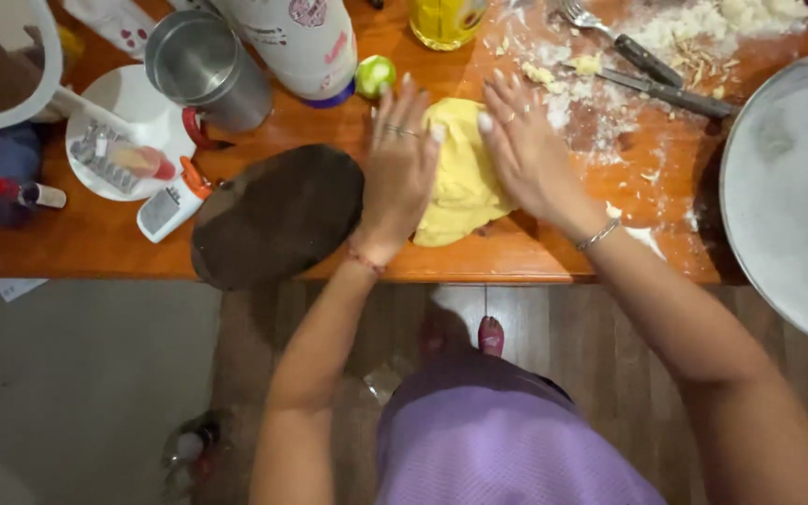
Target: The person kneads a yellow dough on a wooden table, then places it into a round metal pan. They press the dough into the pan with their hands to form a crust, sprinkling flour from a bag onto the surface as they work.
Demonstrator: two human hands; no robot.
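Dough (461, 178) (yellow) lies between left hand (396, 173) and right hand (527, 150), both apparently pressing flat, unclenched.

dough (465, 178): on the table (86, 243), near edge, between both hands
board (278, 215): left of dough
tray (792, 187): far right
fork (619, 42): behind dough

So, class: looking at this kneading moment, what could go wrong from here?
1. The yellow dough lies near the table edge; a hard push from the left hand or right hand might slide it off.
2. The fork and knife lie close by and could get knocked.
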